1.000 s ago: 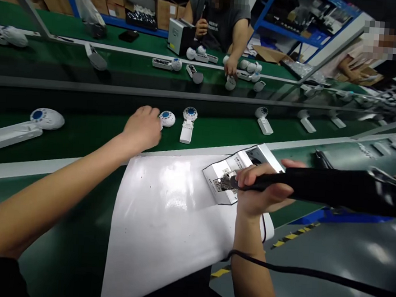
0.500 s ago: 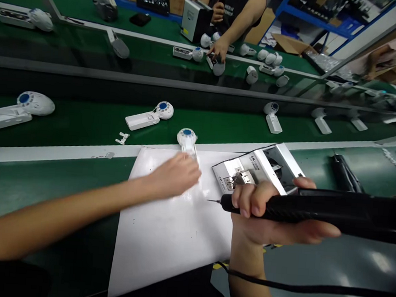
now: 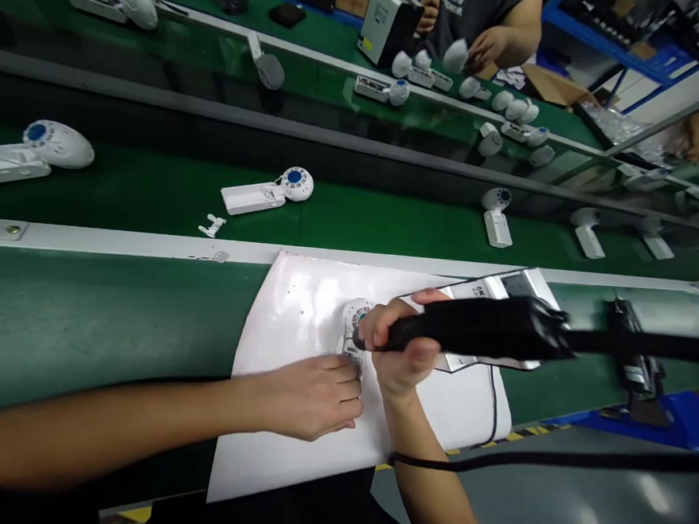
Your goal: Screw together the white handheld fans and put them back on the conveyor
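My left hand (image 3: 316, 399) is closed over the handle of a white round-headed handheld device (image 3: 354, 314), hiding most of that handle. The device lies on a white sheet (image 3: 289, 314) with its round head pointing away from me. In my right hand (image 3: 400, 349) is a black electric screwdriver (image 3: 482, 327), held nearly level, fingers wrapped round its front. Its nose is at the neck of the device, just beyond my left fingers; the bit's tip is hidden. Partly behind the screwdriver stands a silver screw-feeder box (image 3: 533, 283) on the right side of the sheet.
Several similar white devices, one of them (image 3: 268, 188) nearest, lie along the green belt (image 3: 352, 222) beyond the white rail. A small white plastic part (image 3: 211, 225) lies near it. Another black tool (image 3: 634, 346) rests at right. Across the line, a person (image 3: 479, 24) handles a white piece.
My left hand has brought the device from the rail nearer to me on the sheet. My right hand has moved left, bringing the screwdriver to the device's neck. The view has shifted.
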Demonstrator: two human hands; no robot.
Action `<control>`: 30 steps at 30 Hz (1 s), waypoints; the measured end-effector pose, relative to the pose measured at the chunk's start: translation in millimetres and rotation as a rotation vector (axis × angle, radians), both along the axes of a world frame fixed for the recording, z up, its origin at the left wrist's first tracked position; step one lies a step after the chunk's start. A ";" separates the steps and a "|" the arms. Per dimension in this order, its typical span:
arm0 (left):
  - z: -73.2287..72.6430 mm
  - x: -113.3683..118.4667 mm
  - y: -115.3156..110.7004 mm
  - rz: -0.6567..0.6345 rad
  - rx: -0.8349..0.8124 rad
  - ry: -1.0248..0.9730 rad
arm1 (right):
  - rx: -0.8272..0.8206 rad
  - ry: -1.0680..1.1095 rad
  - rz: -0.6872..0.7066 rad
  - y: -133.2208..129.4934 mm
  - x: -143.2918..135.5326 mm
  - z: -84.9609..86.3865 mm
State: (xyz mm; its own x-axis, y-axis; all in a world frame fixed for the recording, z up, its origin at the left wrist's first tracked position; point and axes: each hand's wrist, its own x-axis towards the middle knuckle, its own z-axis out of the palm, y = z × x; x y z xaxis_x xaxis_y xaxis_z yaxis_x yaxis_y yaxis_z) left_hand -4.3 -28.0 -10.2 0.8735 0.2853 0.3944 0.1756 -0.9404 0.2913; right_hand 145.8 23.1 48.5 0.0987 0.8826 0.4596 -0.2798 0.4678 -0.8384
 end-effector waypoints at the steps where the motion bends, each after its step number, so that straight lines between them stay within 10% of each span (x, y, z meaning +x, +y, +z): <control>1: -0.9 0.0 -0.9 0.001 -0.007 -0.003 | -0.022 -0.022 0.002 -0.4 -0.5 -5.3; 11: -7.1 -0.9 -4.2 0.000 -0.075 -0.029 | -0.077 -0.097 0.005 -6.5 -7.3 -37.8; 15: -5.8 -1.3 -4.5 0.002 -0.041 -0.025 | 0.049 -0.082 0.006 -4.9 6.1 -10.8; 19: -6.0 -2.1 -5.4 -0.005 -0.065 -0.017 | 0.406 -0.220 -0.418 3.4 51.6 29.3; 22: -5.4 -2.4 -5.6 -0.007 -0.087 0.003 | 0.384 -0.230 -0.630 13.0 80.6 44.3; 30: -0.6 -2.8 -3.5 -0.028 -0.093 0.034 | 0.101 -0.100 -0.313 -4.4 59.9 28.8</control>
State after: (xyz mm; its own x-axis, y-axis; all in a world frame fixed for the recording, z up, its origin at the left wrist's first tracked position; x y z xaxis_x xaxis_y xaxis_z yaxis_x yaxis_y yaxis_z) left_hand -7.0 -31.5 -10.8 0.8941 0.2950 0.3370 0.1615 -0.9141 0.3719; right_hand 205.8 18.7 77.2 0.3079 0.7662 0.5640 -0.0280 0.5998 -0.7996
